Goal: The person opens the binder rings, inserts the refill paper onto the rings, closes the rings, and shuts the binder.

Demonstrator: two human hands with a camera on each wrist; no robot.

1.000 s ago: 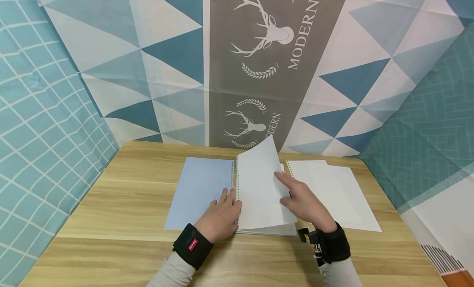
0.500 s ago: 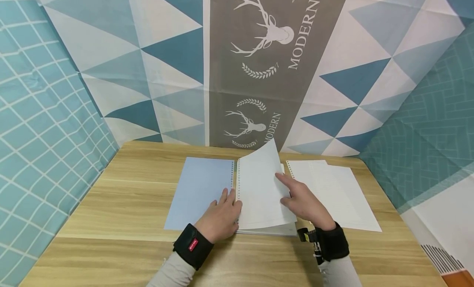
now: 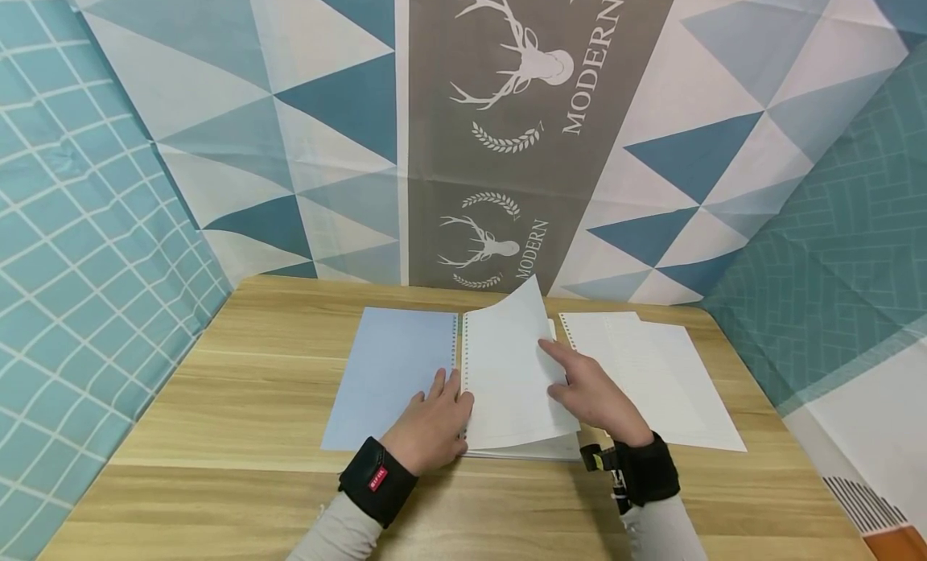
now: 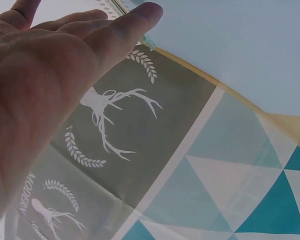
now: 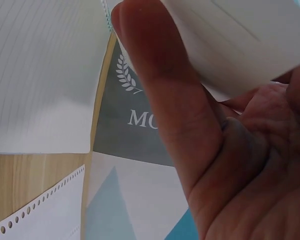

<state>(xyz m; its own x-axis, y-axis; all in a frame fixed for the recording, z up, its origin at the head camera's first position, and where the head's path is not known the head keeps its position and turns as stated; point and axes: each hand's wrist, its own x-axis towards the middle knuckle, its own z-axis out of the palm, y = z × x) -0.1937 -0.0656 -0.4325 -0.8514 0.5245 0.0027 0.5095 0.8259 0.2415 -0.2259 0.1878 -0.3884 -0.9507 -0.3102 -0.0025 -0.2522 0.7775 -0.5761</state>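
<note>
In the head view an open loose-leaf notebook has a plain blue page (image 3: 394, 368) on the left and a binding strip of small holes along the middle. My left hand (image 3: 427, 428) rests beside that strip with its fingers extended over the page edges. On the right, a white sheet (image 3: 507, 368) is lifted, its far corner curling upward. My right hand (image 3: 597, 396) holds this sheet by its right side, index finger and thumb showing on its face. From the right wrist view, the raised sheet (image 5: 240, 40) lies behind a finger, and lined pages (image 5: 45, 75) show underneath.
Loose punched white sheets (image 3: 644, 376) overlap to the right of the notebook on the wooden table (image 3: 253, 400). A patterned cloth backdrop (image 3: 348, 126) stands behind the table's far edge. Both wrists carry black straps (image 3: 378, 480).
The lifted sheet's far corner has sunk slightly and curls a bit more. My right hand has shifted very little, and my left hand stays in place.
</note>
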